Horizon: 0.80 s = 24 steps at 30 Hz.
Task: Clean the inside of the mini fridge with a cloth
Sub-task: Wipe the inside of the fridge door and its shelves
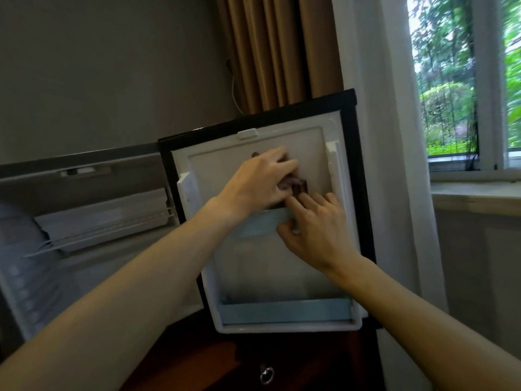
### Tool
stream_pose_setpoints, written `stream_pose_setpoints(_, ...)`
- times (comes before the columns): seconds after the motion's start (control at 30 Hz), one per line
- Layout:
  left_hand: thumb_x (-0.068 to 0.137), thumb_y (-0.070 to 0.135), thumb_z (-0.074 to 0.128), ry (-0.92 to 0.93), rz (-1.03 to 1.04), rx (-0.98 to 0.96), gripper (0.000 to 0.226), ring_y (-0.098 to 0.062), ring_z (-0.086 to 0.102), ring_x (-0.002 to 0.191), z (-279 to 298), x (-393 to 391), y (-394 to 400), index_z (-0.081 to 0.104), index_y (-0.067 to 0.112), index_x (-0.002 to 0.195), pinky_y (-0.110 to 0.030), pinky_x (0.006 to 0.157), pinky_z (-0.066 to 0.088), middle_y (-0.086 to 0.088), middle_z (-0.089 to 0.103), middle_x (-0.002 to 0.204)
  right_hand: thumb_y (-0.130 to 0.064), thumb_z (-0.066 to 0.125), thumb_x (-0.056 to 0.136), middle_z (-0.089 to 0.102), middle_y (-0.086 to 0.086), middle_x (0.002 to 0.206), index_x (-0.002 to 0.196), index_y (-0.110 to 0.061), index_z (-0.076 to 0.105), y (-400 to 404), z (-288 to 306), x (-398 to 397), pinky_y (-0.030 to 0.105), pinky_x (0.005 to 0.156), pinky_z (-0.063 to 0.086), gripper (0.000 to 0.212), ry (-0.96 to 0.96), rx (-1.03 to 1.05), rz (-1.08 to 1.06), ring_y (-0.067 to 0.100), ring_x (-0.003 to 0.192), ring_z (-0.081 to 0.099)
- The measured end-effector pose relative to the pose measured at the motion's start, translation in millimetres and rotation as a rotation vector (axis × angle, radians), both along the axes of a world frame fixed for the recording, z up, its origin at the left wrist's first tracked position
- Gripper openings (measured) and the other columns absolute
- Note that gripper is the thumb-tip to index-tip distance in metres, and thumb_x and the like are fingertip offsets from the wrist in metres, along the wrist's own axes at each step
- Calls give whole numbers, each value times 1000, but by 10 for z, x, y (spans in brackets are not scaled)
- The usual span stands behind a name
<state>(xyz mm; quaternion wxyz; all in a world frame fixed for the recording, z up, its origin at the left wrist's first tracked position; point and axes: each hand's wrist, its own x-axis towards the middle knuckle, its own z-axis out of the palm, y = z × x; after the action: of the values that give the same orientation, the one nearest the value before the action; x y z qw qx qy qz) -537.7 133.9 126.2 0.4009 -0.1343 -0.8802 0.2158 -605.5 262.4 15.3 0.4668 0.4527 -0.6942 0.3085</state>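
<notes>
1. The cloth (296,187) is a small dark rag, bunched against the inner panel of the open fridge door (310,153), just above the upper door shelf (262,224). Judged soft, light and limp; it should fold under pressure, so hold it wadded under the fingers rather than by an edge.
2. The left hand (262,179) lies over the cloth, fingers curled round it and pressing it to the panel.
3. The right hand (315,224) sits just below, touching the left. Its thumb and fingers pinch the pale blue rail of the upper door shelf, apparently bracing the door.
4. The fridge compartment (84,221) stands open to the left, well apart from both hands.
</notes>
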Motion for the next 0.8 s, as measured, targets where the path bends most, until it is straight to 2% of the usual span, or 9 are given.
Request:
stream_pose_setpoints(0.17, 84, 15, 65, 178, 2, 31, 10, -17, 54, 85, 274, -83, 103, 63, 13, 94, -29, 66, 45, -4, 54, 100, -33, 57, 82, 62, 0, 77, 88, -18, 62, -34, -12, 0, 35, 68, 37, 16, -7, -17, -6, 21, 68, 54)
stream_pose_setpoints(0.33, 84, 19, 65, -2, -24, -41, 15, -19, 54, 90, -11, -131, 146, 63, 13, 98, -39, 68, 51, -6, 55, 103, -31, 50, 85, 67, 0, 87, 95, -19, 66, -10, -8, -8, 34, 73, 39, 23, -4, 0, 25, 19, 76, 56)
stream_pose_setpoints(0.47, 83, 21, 67, -1, -1, -50, 15, -11, 49, 82, 129, -139, 236, 64, 15, 97, -31, 62, 44, -3, 55, 100, -31, 51, 85, 67, 1, 85, 97, -18, 66, 10, 2, 11, 35, 72, 40, 23, -5, 10, 11, 20, 75, 57)
stream_pose_setpoints(0.57, 83, 19, 67, 139, -12, 19, 11, -7, 45, 78, 338, -176, 338, 62, 15, 91, -23, 63, 34, 0, 53, 98, -27, 53, 80, 61, 2, 74, 83, -16, 59, 16, 1, 52, 35, 69, 36, 13, -9, -38, 15, 23, 68, 54)
stream_pose_setpoints(0.63, 83, 19, 67, 192, -11, 35, 10, -7, 46, 79, 378, -196, 369, 61, 16, 90, -23, 65, 36, 1, 53, 98, -26, 53, 80, 60, 1, 73, 82, -16, 58, 18, 4, 69, 35, 69, 35, 12, -10, -39, 18, 23, 67, 54)
stream_pose_setpoints(0.73, 82, 18, 68, 101, -43, -29, 15, -12, 53, 89, 221, -215, 332, 64, 17, 97, -26, 70, 43, -1, 57, 104, -29, 53, 82, 63, 0, 77, 83, -18, 60, 18, 6, 46, 34, 70, 36, 13, -17, -8, 28, 21, 71, 55)
stream_pose_setpoints(0.8, 82, 17, 70, 0, -57, -90, 19, -10, 51, 90, 71, -231, 340, 67, 18, 101, -21, 69, 39, 0, 59, 105, -30, 53, 84, 69, 1, 87, 91, -17, 66, 21, 10, 34, 33, 75, 40, 19, -26, 25, 27, 19, 80, 60)
